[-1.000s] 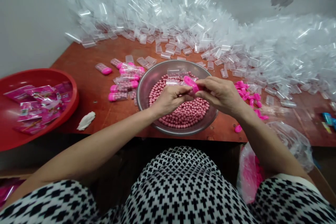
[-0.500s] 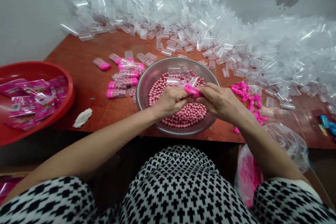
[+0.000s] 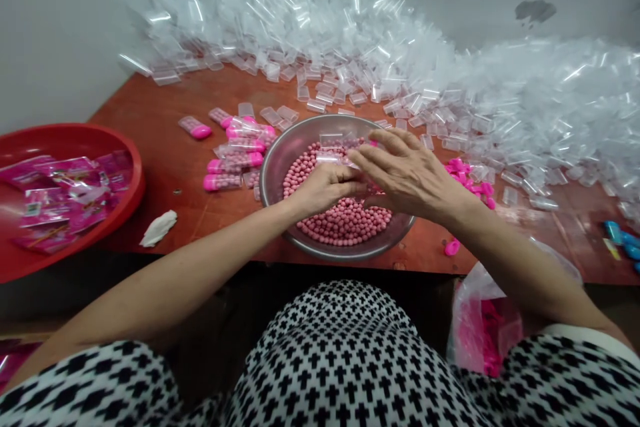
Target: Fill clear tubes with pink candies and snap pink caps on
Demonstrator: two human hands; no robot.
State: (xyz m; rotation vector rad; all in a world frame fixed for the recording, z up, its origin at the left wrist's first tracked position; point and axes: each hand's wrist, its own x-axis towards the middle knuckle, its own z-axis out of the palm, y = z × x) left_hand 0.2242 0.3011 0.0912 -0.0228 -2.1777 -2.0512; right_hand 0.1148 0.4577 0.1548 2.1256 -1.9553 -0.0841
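Over a metal bowl (image 3: 273, 173) of pink beads (image 3: 345, 223), my left hand (image 3: 327, 188) is closed, its fingertips hidden behind my right hand. What it grips cannot be made out. My right hand (image 3: 413, 173) is held beside and partly over it, fingers stretched out and thumb apart. A small bit of bright pink plastic (image 3: 373, 143) shows at the right fingertips; whether it is held is unclear. Clear plastic sleeves (image 3: 331, 140) lie on the beads just beyond my hands.
Left of the bowl lie bead-filled tubes with pink ends (image 3: 235, 161). A red basin (image 3: 135, 187) holds pink packets, near a white scrap (image 3: 159, 228). Clear sleeves (image 3: 310, 20) are heaped along the wall. Pink caps (image 3: 463, 177) lie at right, above a plastic bag (image 3: 470, 327).
The pink cap that showed between both hands is now mostly hidden. My right hand has opened its fingers and shifted over the left fingertips.
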